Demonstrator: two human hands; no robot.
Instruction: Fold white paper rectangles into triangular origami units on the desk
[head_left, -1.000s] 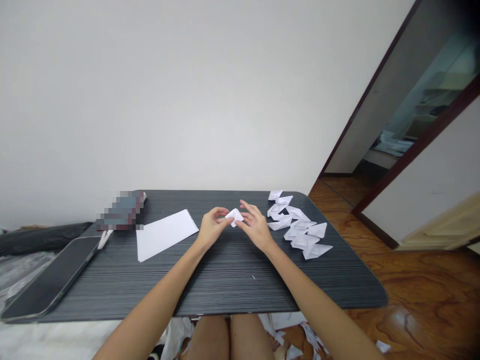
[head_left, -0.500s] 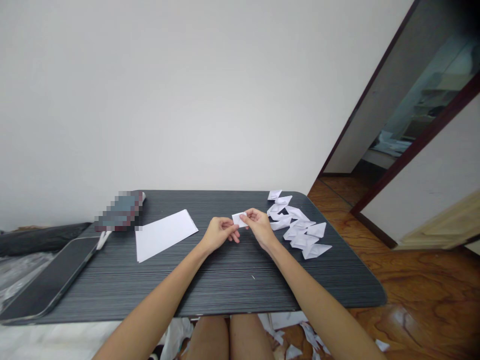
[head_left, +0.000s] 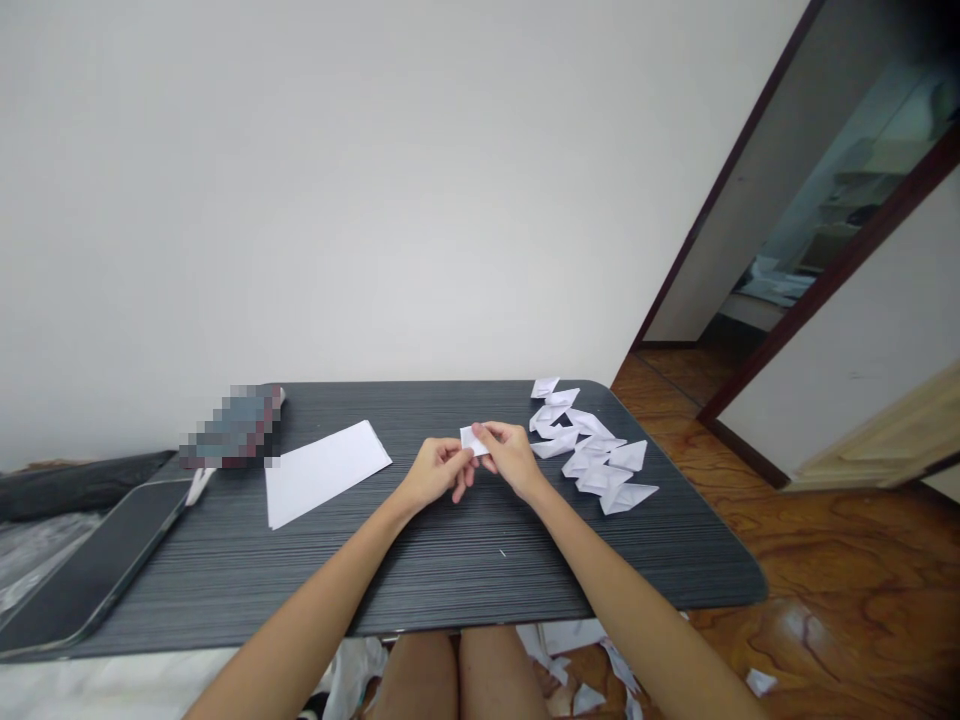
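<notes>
The left hand (head_left: 439, 470) and right hand (head_left: 508, 458) are both pinching a small folded paper (head_left: 470, 440) above the desk (head_left: 442, 575), probably pressing its creases flat; other folded pieces (head_left: 604, 480) (presumably allowing working room) are lying off rightward.

From my remote seat I see slim bare forearms (head_left: 319, 597), a bare left hand (head_left: 436, 470), a bare right hand (head_left: 511, 457) and bare thighs (head_left: 420, 675).

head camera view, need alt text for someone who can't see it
A person's left hand and right hand hold a small folded white paper over a dark table. A cluster of folded white paper shapes lies to the right, and flat white paper lies to the left.
</notes>
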